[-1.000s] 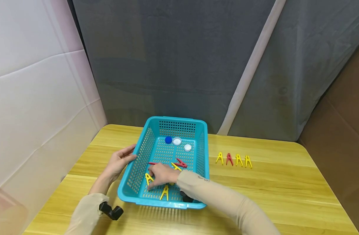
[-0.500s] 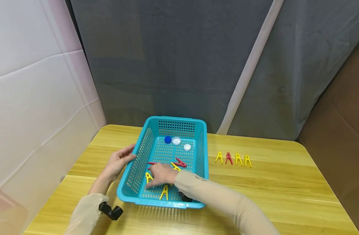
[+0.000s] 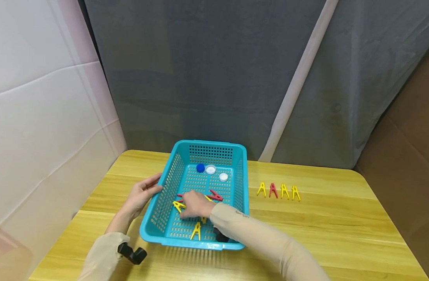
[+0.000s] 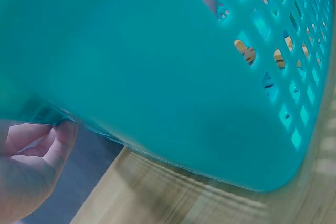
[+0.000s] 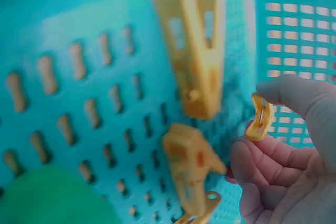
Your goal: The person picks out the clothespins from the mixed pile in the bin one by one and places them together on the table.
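The right hand (image 3: 196, 205) is palm down, low inside the blue-green basket (image 3: 200, 245), its sleeved arm (image 3: 267, 235) slanting in over the rim from four o'clock. Its thumb and index finger pinch one yellow clip (image 5: 261, 116), shown plainly in the right wrist view; the other fingers are curled below. The left hand (image 3: 138, 196) is outside, at the basket's nine o'clock, its forearm rising from seven o'clock; thumb and fingers grasp the basket's edge. A black device (image 3: 132, 253) sits on the left wrist.

Taking the right hand as the dial's centre in the head view, the pinched clip pokes out at nine o'clock. Three other yellow clips show in the basket: a half-covered one (image 3: 209, 198) at two, a partly hidden one (image 3: 203, 220) at five, and a whole one (image 3: 196, 231) at six. Two red clips are visible there, one (image 3: 180, 195) at ten, partly covered, the other (image 3: 216, 196) between two and three. Anything fully under the hand cannot be counted. Three caps lie toward the basket's twelve o'clock end: one blue cap (image 3: 200, 168) and two white caps (image 3: 210, 169).

On the wooden table (image 3: 340, 222), at the basket's three o'clock, four clips (image 3: 284, 192) form a row: three yellow, one red.
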`<state>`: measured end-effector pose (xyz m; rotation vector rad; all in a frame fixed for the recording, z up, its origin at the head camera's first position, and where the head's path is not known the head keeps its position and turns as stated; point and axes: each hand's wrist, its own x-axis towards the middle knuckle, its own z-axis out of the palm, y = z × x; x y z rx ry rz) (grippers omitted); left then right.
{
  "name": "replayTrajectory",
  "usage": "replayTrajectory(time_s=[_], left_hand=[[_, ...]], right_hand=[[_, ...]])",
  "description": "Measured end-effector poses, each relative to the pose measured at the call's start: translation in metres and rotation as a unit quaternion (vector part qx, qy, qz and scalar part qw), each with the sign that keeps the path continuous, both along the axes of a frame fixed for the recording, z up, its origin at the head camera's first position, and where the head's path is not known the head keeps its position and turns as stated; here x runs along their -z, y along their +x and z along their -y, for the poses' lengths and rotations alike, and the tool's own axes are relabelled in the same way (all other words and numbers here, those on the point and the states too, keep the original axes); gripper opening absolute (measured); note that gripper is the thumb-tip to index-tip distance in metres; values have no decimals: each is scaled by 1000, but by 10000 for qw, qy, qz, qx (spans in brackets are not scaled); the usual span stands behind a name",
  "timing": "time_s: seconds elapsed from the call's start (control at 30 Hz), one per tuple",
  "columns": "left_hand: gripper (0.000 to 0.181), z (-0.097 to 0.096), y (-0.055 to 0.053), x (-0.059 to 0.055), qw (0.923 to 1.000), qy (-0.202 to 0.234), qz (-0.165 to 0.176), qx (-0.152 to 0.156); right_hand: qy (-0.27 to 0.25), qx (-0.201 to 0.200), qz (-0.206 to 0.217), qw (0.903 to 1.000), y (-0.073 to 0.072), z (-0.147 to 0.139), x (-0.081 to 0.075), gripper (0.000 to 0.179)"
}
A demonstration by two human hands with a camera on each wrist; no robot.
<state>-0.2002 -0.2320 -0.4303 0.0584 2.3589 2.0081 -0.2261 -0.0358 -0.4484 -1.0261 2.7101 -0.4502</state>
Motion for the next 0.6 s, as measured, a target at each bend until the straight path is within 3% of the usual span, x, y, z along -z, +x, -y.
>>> replayTrajectory(time_s=[0.27, 0.4, 0.6], left_hand=[[54, 0, -1, 2, 10000, 46, 4, -3], [55, 0, -1, 2, 10000, 54, 11, 4], [54, 1, -1, 2, 10000, 75, -1, 9]], right_hand=[[-876, 434, 290, 9948, -2, -5, -18, 35], [-1173, 575, 418, 9906, -4, -10, -30, 34], [-1355, 740, 90, 9880, -6, -15, -42, 39]])
